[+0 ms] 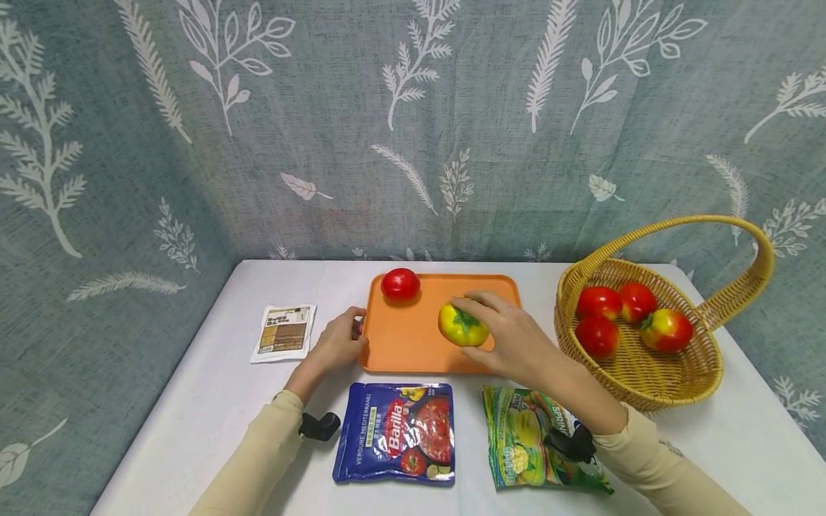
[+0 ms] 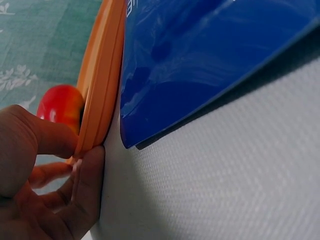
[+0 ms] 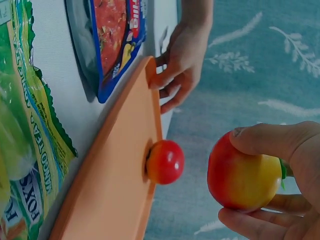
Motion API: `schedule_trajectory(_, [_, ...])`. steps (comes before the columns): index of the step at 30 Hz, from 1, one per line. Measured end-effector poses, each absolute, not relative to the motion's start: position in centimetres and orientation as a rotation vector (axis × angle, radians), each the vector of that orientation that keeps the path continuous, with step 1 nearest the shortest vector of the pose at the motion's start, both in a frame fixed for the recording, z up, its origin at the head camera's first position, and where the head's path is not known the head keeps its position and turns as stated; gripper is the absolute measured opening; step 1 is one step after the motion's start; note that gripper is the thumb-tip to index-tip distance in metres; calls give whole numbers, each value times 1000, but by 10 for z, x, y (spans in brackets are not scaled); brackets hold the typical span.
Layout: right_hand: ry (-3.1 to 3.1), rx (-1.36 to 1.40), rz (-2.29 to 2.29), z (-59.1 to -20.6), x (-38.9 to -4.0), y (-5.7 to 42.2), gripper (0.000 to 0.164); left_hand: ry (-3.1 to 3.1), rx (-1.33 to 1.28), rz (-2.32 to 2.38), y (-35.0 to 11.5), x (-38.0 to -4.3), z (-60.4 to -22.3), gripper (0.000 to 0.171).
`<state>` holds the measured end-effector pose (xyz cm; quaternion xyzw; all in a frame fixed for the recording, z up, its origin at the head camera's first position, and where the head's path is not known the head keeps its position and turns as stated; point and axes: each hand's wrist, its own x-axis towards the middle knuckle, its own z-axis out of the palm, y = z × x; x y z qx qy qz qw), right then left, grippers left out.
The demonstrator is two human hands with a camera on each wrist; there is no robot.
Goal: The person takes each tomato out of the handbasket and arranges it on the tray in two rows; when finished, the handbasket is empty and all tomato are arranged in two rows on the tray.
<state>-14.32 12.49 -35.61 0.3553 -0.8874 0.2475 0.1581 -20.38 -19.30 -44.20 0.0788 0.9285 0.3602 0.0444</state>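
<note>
My right hand grips a red and yellow tomato with green leaves above the right half of the orange tray. In the right wrist view, thumb and fingers sit on either side of this tomato, which is held off the tray. A red tomato lies in the tray's far left corner. At the tray's left edge, my left hand pinches the rim; the left wrist view has its thumb and a finger on the tray wall.
A wicker basket with a tall handle stands at the right, holding several tomatoes. Nearer than the tray lie a blue Barilla pouch and a green candy bag, partly under my right wrist. A white and brown packet lies left.
</note>
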Motion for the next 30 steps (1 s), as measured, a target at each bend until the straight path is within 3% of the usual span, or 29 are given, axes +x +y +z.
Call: schedule_trajectory(30, [-2719, 1123, 703, -369, -172, 68, 65, 2830, 227, 1113, -193, -204, -444, 53])
